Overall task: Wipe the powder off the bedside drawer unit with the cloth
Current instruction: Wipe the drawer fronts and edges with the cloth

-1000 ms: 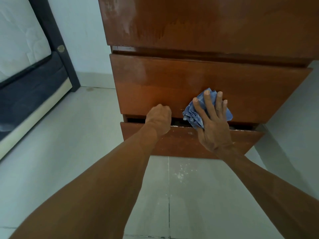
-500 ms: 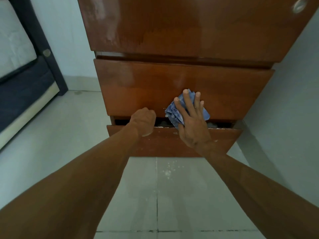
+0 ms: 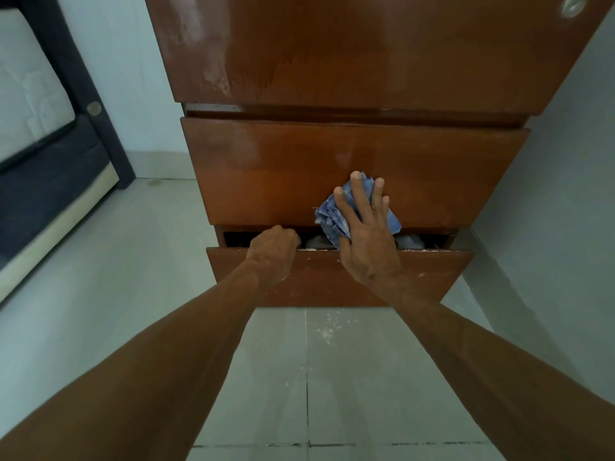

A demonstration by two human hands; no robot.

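A glossy brown wooden drawer unit [image 3: 266, 168] stands against the wall ahead. My right hand [image 3: 364, 241] presses a crumpled blue cloth [image 3: 327, 216] flat against the lower part of the middle drawer front. The bottom drawer [image 3: 319, 277] is pulled out a little. My left hand [image 3: 273, 252] is curled over its top edge, fingers hidden inside the gap. White powder lines that top edge [image 3: 429, 250] at the right. Pale smears show on the unit's top surface [image 3: 213, 74] at its left.
White powder specks [image 3: 327, 331] lie on the grey tiled floor below the unit. A bed with a dark frame [image 3: 66, 151] and white mattress stands at the left. A pale wall [image 3: 559, 194] is close on the right of the unit.
The view shifted, so the unit now sits more central. My right hand with the cloth stays on the middle drawer front, its fingers reaching slightly higher. My left hand keeps hold of the bottom drawer's edge.
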